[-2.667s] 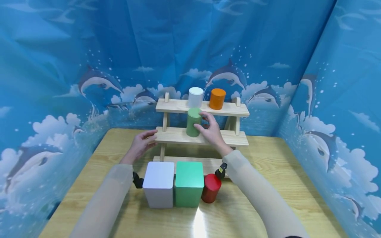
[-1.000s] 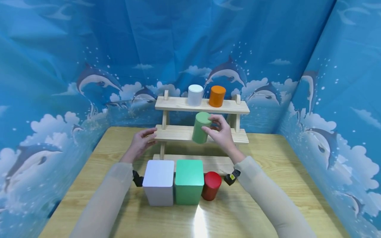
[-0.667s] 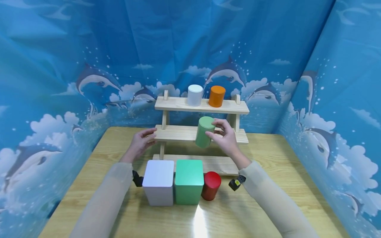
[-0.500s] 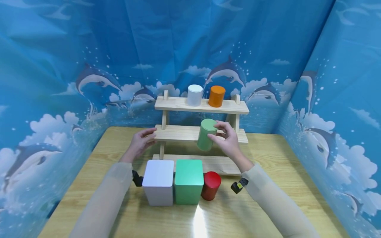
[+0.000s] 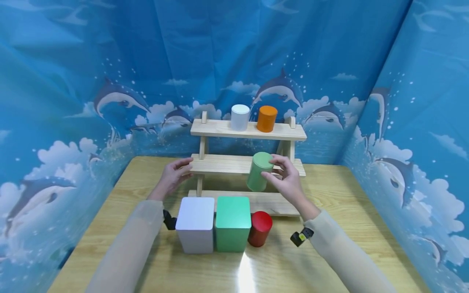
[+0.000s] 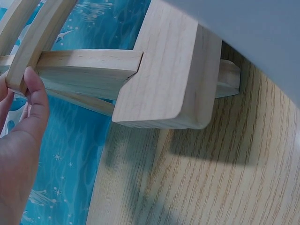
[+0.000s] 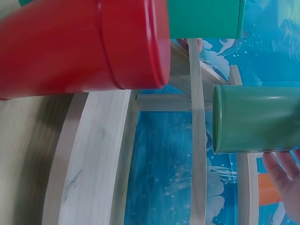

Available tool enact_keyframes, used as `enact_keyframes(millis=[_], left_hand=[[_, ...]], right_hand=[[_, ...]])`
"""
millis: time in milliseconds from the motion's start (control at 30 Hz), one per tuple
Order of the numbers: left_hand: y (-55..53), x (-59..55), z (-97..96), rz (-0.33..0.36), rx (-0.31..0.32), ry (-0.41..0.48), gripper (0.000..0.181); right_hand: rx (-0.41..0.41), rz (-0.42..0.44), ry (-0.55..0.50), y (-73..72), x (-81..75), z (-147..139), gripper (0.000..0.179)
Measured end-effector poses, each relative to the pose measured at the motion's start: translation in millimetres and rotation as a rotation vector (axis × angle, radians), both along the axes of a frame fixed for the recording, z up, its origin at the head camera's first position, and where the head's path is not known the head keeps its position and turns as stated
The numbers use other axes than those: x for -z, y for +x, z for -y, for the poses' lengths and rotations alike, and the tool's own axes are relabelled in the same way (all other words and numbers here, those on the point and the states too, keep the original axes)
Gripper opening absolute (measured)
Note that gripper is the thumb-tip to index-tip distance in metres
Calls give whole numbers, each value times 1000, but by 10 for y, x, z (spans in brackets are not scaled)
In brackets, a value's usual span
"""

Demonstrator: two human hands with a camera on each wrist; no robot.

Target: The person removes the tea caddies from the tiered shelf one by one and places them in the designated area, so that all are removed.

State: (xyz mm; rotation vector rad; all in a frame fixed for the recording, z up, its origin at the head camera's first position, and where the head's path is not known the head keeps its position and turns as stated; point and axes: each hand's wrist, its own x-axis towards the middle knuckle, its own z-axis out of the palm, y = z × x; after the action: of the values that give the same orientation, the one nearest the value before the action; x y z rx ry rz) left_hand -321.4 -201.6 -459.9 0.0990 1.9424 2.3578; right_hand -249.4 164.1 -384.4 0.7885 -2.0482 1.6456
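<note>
Head view, nearest first: on the bare wooden table (image 5: 190, 269), a white box (image 5: 195, 224) stands at the left, a green box (image 5: 233, 224) just beside it, and a red cylinder (image 5: 260, 229) just to the right of that. Behind them rises a three-tier wooden stand, its lowest shelf (image 5: 271, 200) partly hidden by the boxes. Farther up, the right hand (image 5: 287, 179) grips a green cylinder (image 5: 259, 173) between thumb and fingers, in front of the right half of the middle shelf (image 5: 220, 164); the cylinder tilts, its top leaning to the right (its base shows below that shelf's near edge). At the stand's left side, the left hand (image 5: 172, 177) pinches the end of the middle shelf, thumb and a finger on either side of the wood, as the left wrist view shows. Farther back, on the top shelf (image 5: 216, 127), a white cylinder (image 5: 239, 118) and an orange cylinder (image 5: 267, 119) stand upright near each other, the orange one to the right. Farthest of all hangs a blue curtain (image 5: 220, 53) printed with dolphins.
</note>
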Motion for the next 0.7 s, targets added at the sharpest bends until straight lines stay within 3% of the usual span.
enact_keyframes(millis=[233, 367, 700], left_hand=[[-9, 19, 4, -5, -6, -3, 46], [-12, 5, -1, -6, -3, -8, 45], [118, -180, -41, 35, 15, -25, 43]], right_hand=[[-12, -8, -7, 197, -117, -24, 35], [9, -7, 17, 264, -106, -81, 35], [37, -34, 50, 350, 11, -221, 35]])
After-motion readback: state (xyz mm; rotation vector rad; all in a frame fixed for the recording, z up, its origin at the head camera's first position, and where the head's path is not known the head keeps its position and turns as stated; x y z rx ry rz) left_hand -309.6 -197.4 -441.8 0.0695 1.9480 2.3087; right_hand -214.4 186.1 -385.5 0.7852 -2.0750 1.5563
